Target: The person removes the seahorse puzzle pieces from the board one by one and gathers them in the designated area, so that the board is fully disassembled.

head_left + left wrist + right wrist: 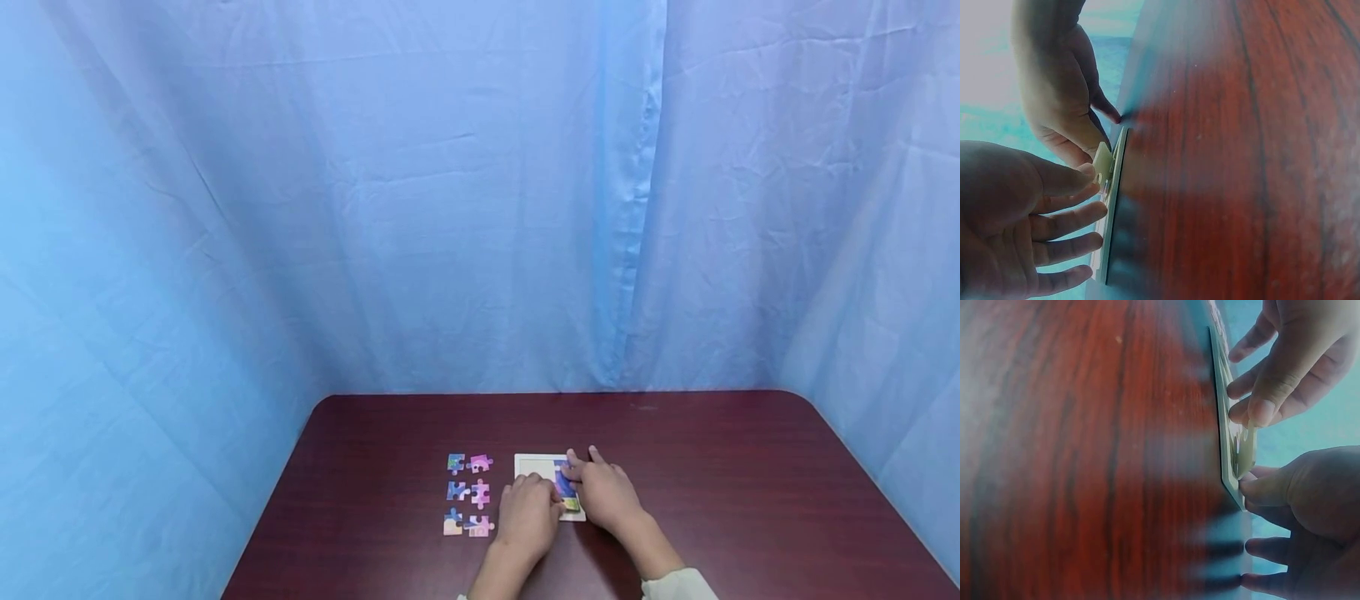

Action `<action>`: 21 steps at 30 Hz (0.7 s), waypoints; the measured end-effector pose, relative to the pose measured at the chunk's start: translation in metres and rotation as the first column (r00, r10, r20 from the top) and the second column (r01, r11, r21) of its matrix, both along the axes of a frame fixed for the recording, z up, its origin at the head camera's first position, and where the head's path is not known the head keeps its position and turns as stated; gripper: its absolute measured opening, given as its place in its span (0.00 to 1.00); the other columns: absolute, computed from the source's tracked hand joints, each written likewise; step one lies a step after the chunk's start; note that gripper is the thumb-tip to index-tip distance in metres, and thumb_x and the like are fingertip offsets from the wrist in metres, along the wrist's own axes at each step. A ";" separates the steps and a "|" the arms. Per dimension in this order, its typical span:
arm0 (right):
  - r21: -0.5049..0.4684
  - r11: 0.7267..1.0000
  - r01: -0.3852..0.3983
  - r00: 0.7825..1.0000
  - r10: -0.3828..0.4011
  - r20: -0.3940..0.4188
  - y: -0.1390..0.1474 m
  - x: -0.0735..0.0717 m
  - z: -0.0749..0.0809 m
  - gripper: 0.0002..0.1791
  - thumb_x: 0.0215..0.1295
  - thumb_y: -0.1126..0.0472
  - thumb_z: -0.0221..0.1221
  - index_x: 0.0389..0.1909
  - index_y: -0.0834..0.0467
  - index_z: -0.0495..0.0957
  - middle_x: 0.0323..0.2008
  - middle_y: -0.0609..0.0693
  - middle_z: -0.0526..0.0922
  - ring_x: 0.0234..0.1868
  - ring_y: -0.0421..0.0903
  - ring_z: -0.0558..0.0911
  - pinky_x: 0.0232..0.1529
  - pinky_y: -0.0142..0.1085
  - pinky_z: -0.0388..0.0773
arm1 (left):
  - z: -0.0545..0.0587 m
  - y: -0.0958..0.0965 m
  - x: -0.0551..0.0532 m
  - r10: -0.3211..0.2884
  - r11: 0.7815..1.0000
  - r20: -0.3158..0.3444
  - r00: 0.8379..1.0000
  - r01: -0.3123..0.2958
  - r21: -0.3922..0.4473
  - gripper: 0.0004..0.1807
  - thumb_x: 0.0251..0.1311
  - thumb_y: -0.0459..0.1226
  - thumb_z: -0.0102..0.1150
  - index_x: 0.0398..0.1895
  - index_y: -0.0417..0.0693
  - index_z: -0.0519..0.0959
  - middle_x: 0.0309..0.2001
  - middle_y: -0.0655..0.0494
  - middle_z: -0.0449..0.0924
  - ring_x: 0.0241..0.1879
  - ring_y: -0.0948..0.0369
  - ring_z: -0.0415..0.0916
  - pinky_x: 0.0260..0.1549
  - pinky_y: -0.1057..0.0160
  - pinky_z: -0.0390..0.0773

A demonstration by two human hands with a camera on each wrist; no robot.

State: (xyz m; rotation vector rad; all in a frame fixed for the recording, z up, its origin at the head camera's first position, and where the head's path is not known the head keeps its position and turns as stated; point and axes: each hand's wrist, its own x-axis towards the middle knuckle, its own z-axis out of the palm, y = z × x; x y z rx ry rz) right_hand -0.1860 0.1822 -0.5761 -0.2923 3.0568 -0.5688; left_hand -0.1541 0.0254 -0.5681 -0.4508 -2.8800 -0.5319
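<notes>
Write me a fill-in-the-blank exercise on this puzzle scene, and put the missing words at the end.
1. On the table lie ____ loose pieces.
2. In the head view, those loose pieces lie to the ____ of the tray.
3. The left hand pinches a piece between a finger and its ____.
4. The curtain behind the table is ____ in colour.

Missing words: six; left; thumb; blue.

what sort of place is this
Perhaps a curtained-off recording booth, though what lies beyond is hidden: blue cloth hangs behind and along both sides of a dark table, where puzzle pieces lie beside a tray.
</notes>
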 end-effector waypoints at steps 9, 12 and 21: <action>0.000 1.000 -0.008 1.000 0.008 -0.014 0.001 0.000 0.002 0.17 0.73 0.65 0.61 0.60 0.56 0.86 0.71 0.56 0.79 0.75 0.69 0.72 0.65 0.65 0.75 | 0.000 -0.002 -0.001 -0.005 1.000 -0.010 1.000 0.005 0.014 0.08 0.60 0.45 0.73 0.28 0.58 0.83 0.31 0.64 0.81 0.36 0.62 0.77 0.34 0.63 0.72; -0.020 1.000 -0.005 1.000 0.005 -0.012 0.001 -0.001 0.003 0.17 0.72 0.66 0.62 0.59 0.56 0.86 0.70 0.56 0.80 0.75 0.69 0.72 0.66 0.65 0.74 | 0.001 -0.003 0.000 -0.014 0.999 -0.001 1.000 0.014 0.034 0.08 0.60 0.45 0.74 0.29 0.58 0.83 0.31 0.65 0.81 0.36 0.63 0.77 0.34 0.63 0.72; -0.037 0.999 -0.006 1.000 0.006 0.007 -0.001 0.002 0.006 0.18 0.70 0.69 0.61 0.57 0.57 0.87 0.71 0.56 0.79 0.75 0.70 0.72 0.67 0.66 0.72 | 0.001 -0.009 0.003 -0.041 0.995 0.006 0.999 0.040 0.088 0.06 0.57 0.41 0.75 0.29 0.58 0.85 0.31 0.65 0.82 0.37 0.63 0.78 0.38 0.61 0.74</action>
